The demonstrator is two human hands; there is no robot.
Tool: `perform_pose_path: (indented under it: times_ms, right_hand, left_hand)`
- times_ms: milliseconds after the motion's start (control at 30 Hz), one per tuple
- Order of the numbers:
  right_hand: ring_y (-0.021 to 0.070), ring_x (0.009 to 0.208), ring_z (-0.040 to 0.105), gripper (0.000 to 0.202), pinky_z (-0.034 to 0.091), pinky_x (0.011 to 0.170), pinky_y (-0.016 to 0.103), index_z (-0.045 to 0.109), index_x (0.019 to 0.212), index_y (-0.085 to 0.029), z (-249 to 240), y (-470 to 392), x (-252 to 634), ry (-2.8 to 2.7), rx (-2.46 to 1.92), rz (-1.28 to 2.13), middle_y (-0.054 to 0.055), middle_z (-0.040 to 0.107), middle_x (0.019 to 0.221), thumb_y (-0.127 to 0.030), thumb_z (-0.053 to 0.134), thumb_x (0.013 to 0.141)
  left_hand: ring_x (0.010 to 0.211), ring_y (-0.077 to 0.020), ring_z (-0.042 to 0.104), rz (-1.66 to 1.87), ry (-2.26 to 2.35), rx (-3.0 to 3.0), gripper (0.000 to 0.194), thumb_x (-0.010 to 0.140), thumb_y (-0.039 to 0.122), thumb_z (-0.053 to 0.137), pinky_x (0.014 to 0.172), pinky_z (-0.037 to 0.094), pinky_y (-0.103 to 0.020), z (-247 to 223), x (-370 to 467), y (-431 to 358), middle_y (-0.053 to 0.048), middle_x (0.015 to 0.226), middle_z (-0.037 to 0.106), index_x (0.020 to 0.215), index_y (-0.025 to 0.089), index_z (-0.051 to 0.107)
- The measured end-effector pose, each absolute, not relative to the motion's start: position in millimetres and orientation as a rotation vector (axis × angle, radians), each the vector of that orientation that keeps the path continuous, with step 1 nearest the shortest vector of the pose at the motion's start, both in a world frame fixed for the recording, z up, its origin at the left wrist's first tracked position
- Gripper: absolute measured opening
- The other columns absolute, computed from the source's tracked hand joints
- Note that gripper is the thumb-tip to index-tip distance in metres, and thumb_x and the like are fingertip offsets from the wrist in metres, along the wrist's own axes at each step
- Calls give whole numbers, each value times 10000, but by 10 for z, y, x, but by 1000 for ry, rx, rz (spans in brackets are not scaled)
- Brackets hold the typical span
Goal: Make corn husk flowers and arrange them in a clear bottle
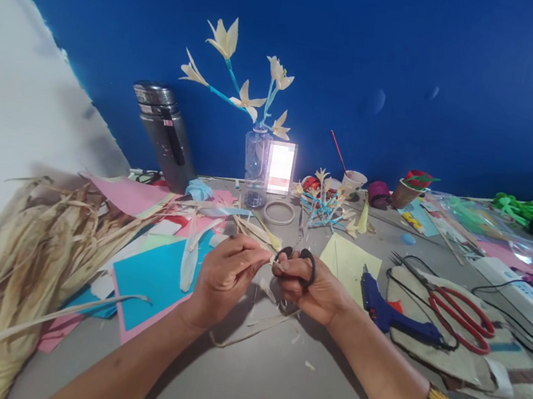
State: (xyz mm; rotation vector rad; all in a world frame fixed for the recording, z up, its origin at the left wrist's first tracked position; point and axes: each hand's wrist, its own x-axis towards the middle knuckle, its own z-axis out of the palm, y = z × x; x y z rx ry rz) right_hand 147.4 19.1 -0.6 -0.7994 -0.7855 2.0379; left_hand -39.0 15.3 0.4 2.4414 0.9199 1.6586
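Over the middle of the table, my left hand (228, 278) is closed in a pinch on a small pale strip (273, 260), which looks like dried husk. My right hand (316, 288) has black-handled scissors (300, 228) looped on its fingers, their blades pointing away from me. Its thumb and fingertip also meet the strip's end, close to my left fingertips. Below both hands lie thin husk scraps (257, 325). Just beyond the blades is a bunch of small pale flowers on blue stems (323, 208).
A clear bottle (255, 171) holds tall husk flowers, beside a dark flask (168, 137). Dried husks (5, 279) and blue paper (153, 276) lie left. On the right are a blue glue gun (394, 314), red-handled scissors (465, 318), a power strip (510, 289) and trailing cords.
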Motion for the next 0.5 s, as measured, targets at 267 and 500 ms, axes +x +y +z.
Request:
perform_pose_path:
  times_ms: [267, 500]
  right_hand:
    - [48, 461, 362, 279, 238, 452, 204, 621, 782, -151, -98, 191, 1465, -992, -887, 1672, -73, 467, 568, -286, 806, 622]
    - [81, 522, 395, 289, 310, 475, 217, 610, 795, -169, -31, 160, 1451, -1217, -1101, 1353, -51, 508, 615, -329, 782, 628]
  left_hand:
    - [701, -157, 630, 1522, 1157, 1895, 82, 856, 194, 671, 662, 506, -268, 53, -355, 136, -45, 802, 699, 839, 215, 748]
    - [565, -114, 535, 992, 968, 925, 312, 752, 449, 743, 530, 393, -236, 46, -321, 161, -31, 722, 624, 772, 145, 680]
